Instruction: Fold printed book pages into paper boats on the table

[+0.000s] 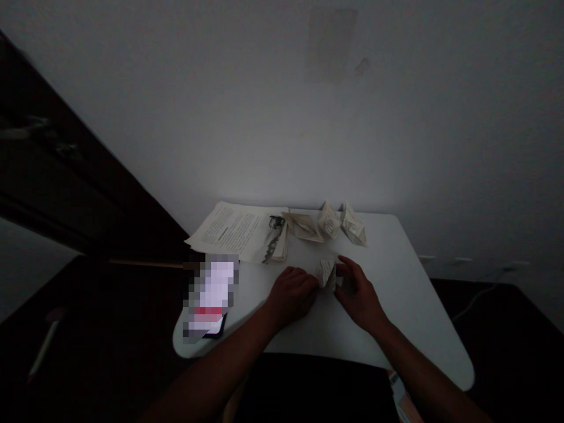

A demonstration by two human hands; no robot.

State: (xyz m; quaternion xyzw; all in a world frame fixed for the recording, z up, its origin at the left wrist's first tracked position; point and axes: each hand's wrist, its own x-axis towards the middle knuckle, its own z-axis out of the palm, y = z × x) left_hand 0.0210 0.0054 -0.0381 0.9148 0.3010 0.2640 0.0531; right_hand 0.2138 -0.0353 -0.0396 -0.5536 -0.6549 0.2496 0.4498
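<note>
A small folded piece of printed paper stands on the white table, pinched between both my hands. My left hand grips its left side with curled fingers. My right hand holds its right side, fingers bent around it. Three finished folded paper shapes lie in a row at the table's far edge. A stack of printed pages lies at the far left of the table.
A phone with a lit, blurred screen rests on the table's left front corner. A pale wall rises right behind the table. Dark furniture stands at the left, and the floor around is dim.
</note>
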